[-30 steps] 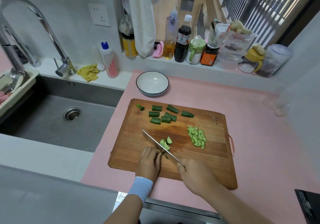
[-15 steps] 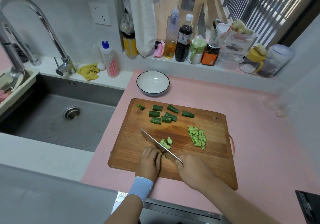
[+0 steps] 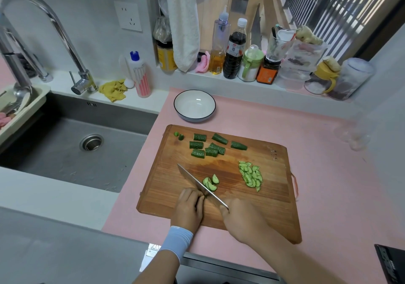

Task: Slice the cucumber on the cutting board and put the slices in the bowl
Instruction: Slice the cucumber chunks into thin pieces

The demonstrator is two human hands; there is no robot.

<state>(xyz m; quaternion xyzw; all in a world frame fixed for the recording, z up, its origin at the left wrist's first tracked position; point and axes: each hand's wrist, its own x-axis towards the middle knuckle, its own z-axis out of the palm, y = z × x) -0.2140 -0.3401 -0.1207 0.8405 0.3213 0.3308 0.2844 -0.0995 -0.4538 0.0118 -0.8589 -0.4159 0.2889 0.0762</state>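
Pink counter (image 3: 317, 174), wooden cutting board (image 3: 274, 207): slicing is under way and the bowl (image 3: 194, 106) behind the board holds nothing yet.
Right hand (image 3: 241, 220) is wrapped around the handle of the knife (image 3: 197, 181), whose blade sits just beside the curled fingers of the left hand (image 3: 189, 209). Those fingers pin a cucumber piece hidden beneath them. With so little stub left, the blade could nick a knuckle or the piece could squirt out (damp-looking board, short hold). Fresh slices (image 3: 210, 182) lie against the blade, a pile of slices (image 3: 251, 176) to the right, and uncut chunks (image 3: 210, 146) near the far edge.

Seven cucumber chunks (image 3: 199, 137); two end bits (image 3: 181, 137); two slice piles (image 3: 251, 176); one bowl (image 3: 194, 105); one knife (image 3: 192, 178).
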